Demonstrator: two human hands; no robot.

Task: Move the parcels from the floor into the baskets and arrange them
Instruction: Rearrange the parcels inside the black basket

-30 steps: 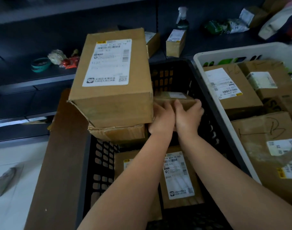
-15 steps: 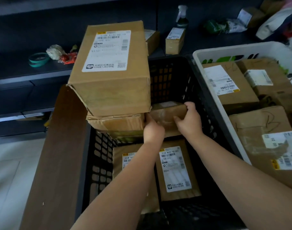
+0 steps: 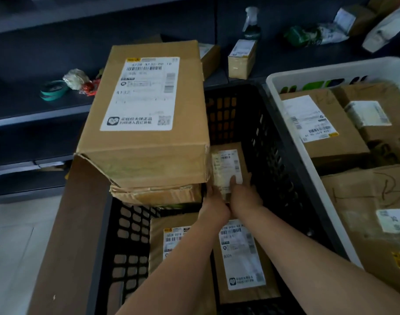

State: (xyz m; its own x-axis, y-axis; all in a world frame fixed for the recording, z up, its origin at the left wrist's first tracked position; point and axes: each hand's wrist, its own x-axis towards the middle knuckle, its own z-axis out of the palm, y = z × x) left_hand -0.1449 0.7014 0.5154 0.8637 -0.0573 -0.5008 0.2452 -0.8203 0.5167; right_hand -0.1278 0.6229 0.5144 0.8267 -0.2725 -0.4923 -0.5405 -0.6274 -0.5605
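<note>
Both hands, left hand (image 3: 213,202) and right hand (image 3: 244,193), grasp the near end of a small labelled parcel (image 3: 228,165) inside the black basket (image 3: 271,142), just right of the stacked large carton (image 3: 146,114).

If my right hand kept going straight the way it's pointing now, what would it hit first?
The right hand already rests on the small labelled parcel and points toward the far wall of the black crate. Beyond the parcel, that wall probably comes first, though depth is unclear.

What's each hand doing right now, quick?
Left hand: grips the small parcel at its near left edge.
Right hand: grips the same parcel, thumb on its label.
</note>
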